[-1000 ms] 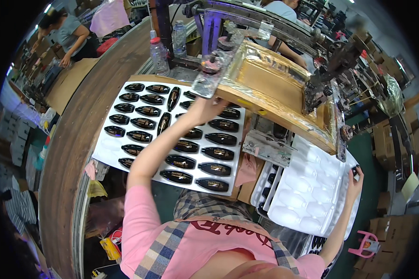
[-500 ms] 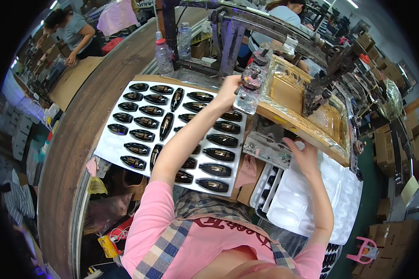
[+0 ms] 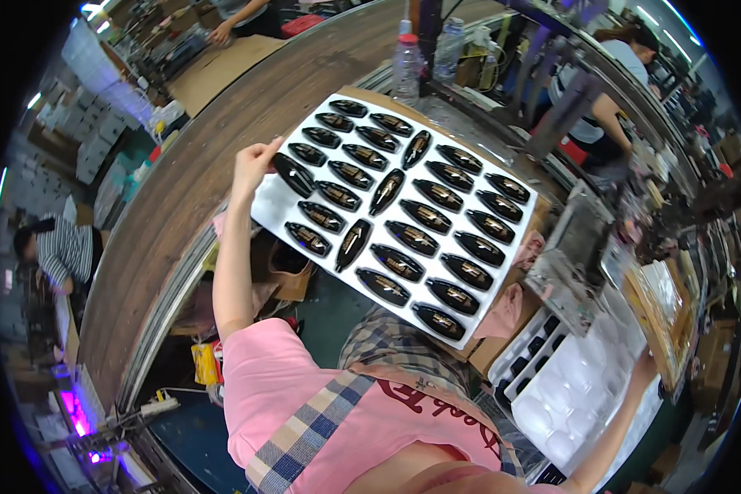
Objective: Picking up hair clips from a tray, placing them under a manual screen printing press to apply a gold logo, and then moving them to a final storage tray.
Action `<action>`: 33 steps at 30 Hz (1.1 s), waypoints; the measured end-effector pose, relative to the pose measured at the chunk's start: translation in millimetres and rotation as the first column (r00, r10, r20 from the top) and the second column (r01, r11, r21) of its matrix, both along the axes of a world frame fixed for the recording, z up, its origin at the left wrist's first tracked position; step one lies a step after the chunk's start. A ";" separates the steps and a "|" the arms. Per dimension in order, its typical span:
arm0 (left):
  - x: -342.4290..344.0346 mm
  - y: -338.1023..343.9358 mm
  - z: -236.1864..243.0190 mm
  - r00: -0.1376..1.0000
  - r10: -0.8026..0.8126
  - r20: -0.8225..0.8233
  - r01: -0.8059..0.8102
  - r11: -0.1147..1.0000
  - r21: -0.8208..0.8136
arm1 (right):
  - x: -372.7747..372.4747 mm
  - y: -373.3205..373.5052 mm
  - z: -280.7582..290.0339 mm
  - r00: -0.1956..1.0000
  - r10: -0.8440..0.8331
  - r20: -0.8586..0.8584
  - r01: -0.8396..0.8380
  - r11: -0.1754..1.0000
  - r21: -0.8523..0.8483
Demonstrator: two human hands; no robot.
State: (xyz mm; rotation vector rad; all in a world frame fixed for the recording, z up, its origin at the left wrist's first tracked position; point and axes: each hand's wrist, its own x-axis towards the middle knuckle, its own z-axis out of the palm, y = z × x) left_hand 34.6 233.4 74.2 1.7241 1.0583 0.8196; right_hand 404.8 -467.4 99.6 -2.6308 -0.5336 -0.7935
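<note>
1. Brown worktop (image 3: 189,189) lies left of a white tray (image 3: 276,206).
2. Left hand (image 3: 258,160) pinches the far-left tip of a black piece (image 3: 295,175) at the tray's left, its long axis slanting toward near-right.
3. Right hand (image 3: 645,369): grip cannot be told.

Workshop: looks like a factory floor for small parts.
Bench (image 3: 189,181): runs long, brown and wooden, from 8 round to 12 o'clock.
Machine (image 3: 582,95): stands in dark, worn metal at 1 to 2 o'clock, with a stained metal plate (image 3: 580,235) at 3 and a wooden frame (image 3: 660,329) between 3 and 4.
Batches: glossy black pieces (image 3: 387,191), nearly identical, in rows on a white tray (image 3: 276,206) at the centre; moulded trays (image 3: 543,395) at 4 o'clock.
Co-workers: striped top (image 3: 62,251) at 9 o'clock, bare forearm (image 3: 239,16) at 11, light top (image 3: 630,62) at 2.
Lighting: bright strip lights (image 3: 33,100) at 10 and 2 o'clock.
</note>
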 end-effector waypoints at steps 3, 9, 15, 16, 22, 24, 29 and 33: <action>-31.4 23.9 -7.5 0.950 0.174 -0.259 -0.142 0.980 0.136 | 34.8 -79.2 -5.9 0.971 -0.236 0.043 0.239 0.954 -0.181; -41.5 46.2 -27.4 0.799 0.267 -0.539 -0.217 0.964 0.157 | 82.8 -182.5 -22.7 0.900 -0.405 -0.158 0.351 0.891 -0.288; -30.7 62.0 -50.2 0.668 0.233 -0.707 -0.165 0.972 0.165 | 87.6 -211.9 -29.5 0.825 -0.485 -0.291 0.399 0.864 -0.308; -30.8 57.7 -48.6 0.649 0.230 -0.725 -0.169 0.973 0.157 | 81.2 -196.3 -25.9 0.816 -0.513 -0.267 0.431 0.847 -0.312; -7.3 40.0 -42.3 0.545 0.504 -0.670 -0.091 0.830 0.550 | 80.8 -210.0 -19.2 0.761 -0.567 -0.315 0.481 0.819 -0.313; 10.5 26.1 -34.9 0.705 0.451 -0.547 -0.011 0.778 0.628 | 80.4 -208.7 -29.7 0.828 -0.536 -0.166 0.462 0.819 -0.340; 119.5 -78.9 1.5 0.926 -0.212 -0.312 0.361 0.735 0.574 | 85.0 -238.8 -34.5 0.888 -0.449 -0.095 0.418 0.877 -0.236; 197.6 -197.2 45.8 0.685 -0.726 -0.052 0.696 0.633 0.339 | 46.4 -183.3 -9.4 0.967 -0.242 0.079 0.236 0.968 0.082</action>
